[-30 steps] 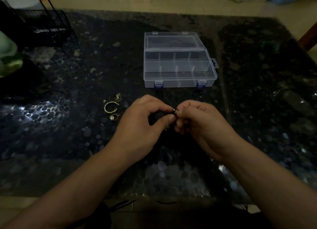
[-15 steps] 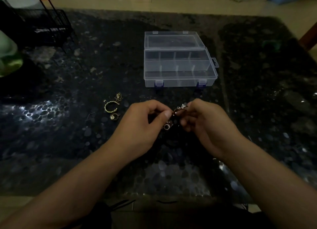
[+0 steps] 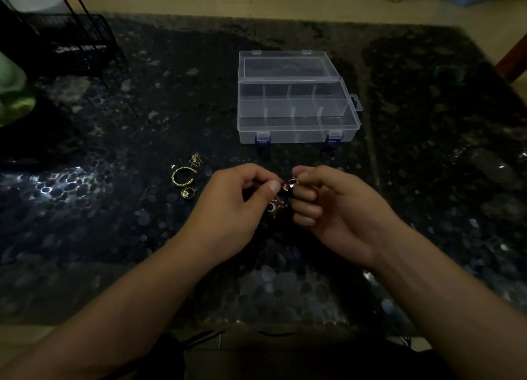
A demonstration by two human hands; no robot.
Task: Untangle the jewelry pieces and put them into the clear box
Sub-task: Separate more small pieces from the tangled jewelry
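Both hands meet above the dark table. My left hand (image 3: 231, 205) pinches a small tangle of jewelry (image 3: 278, 204), a reddish pendant with a dark stone hanging below its thumb. My right hand (image 3: 333, 205) pinches the upper end of the same tangle between thumb and forefinger. On the table to the left lie a gold twisted ring (image 3: 182, 176), a small gold earring cluster (image 3: 195, 160) and a round gold piece (image 3: 188, 192). The clear box (image 3: 296, 136) stands open behind the hands, its compartments showing nothing inside.
A black wire rack (image 3: 65, 41) stands at the far left corner. A pale green object (image 3: 12, 94) sits at the left edge. The dark pebble-patterned table (image 3: 427, 151) reaches the near edge under my forearms. A wooden chair part (image 3: 513, 57) shows at the right.
My hands have drawn slightly apart, and the pendant that was hidden between the fingers now hangs in view below my left thumb.
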